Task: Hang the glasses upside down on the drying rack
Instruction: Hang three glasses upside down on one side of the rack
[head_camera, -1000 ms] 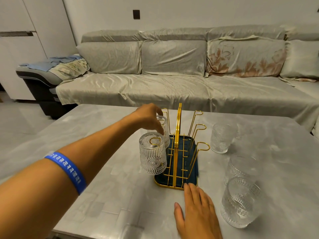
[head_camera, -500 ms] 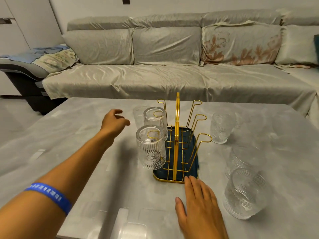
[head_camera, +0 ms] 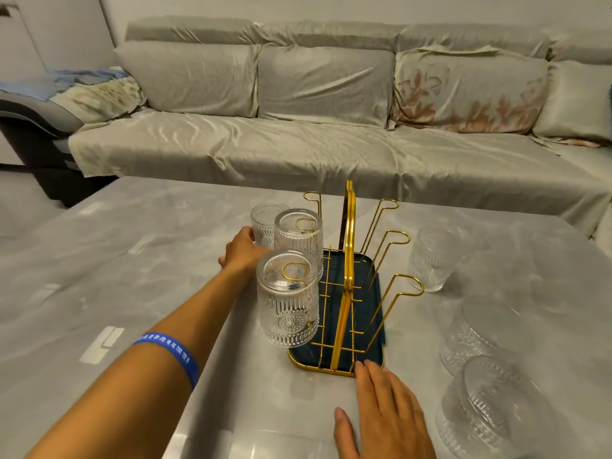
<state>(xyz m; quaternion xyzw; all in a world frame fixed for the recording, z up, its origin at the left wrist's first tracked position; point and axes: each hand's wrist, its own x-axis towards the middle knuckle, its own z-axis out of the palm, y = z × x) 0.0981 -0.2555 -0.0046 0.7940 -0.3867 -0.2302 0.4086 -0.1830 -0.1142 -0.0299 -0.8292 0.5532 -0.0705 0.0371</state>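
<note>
A gold wire drying rack (head_camera: 347,279) stands on a dark blue tray (head_camera: 371,270) in the middle of the table. Two ribbed clear glasses hang upside down on its left pegs, the near glass (head_camera: 288,309) and the middle glass (head_camera: 299,241). Behind them an upright glass (head_camera: 263,223) stands on the table. My left hand (head_camera: 241,253) is wrapped around its lower part, thumb on its left side, fingers hidden behind the hung glasses. My right hand (head_camera: 385,415) lies flat with its fingertips at the tray's near edge.
Three more clear glasses stand on the grey marble table (head_camera: 132,260) right of the rack: a far glass (head_camera: 430,260), a middle glass (head_camera: 477,336) and a near glass (head_camera: 490,412). The rack's right pegs (head_camera: 400,286) are bare. A covered sofa (head_camera: 298,144) runs behind the table.
My left hand let go of the second hung glass, swung out to the left, then reached forward to the upright glass behind the rack. My right hand stayed at the tray.
</note>
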